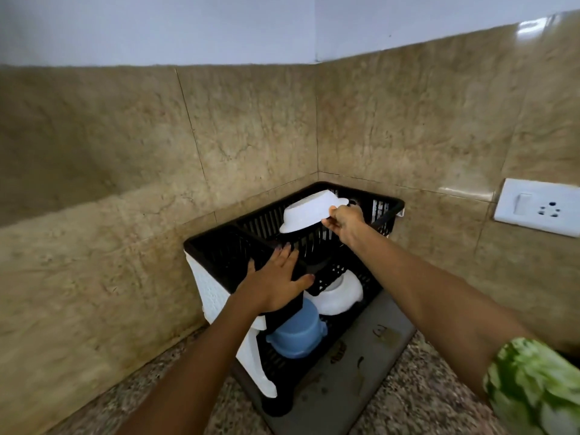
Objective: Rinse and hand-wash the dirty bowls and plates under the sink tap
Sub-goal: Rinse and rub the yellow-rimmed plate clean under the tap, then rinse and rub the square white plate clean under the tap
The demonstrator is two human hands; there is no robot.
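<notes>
Over the top tier of the dish rack (381, 222), the right hand (343, 219) pinches an upturned white bowl (309, 211) by its rim; the left hand (276, 282) presses flat, fingers straight, on the rack's front edge. This looks like racking a washed bowl; next, lower it in and let go.

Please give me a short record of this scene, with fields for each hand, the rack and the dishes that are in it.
right hand: right hand pinches the rim of the white bowl, upside down over the top tier
left hand: left hand lies flat, fingers straight, on the front edge of the dish rack
rack: black, two tiers, white side panel, in the wall corner
lower tier: blue bowl and second white bowl, both upside down
nearby: wall socket; watermelon
</notes>
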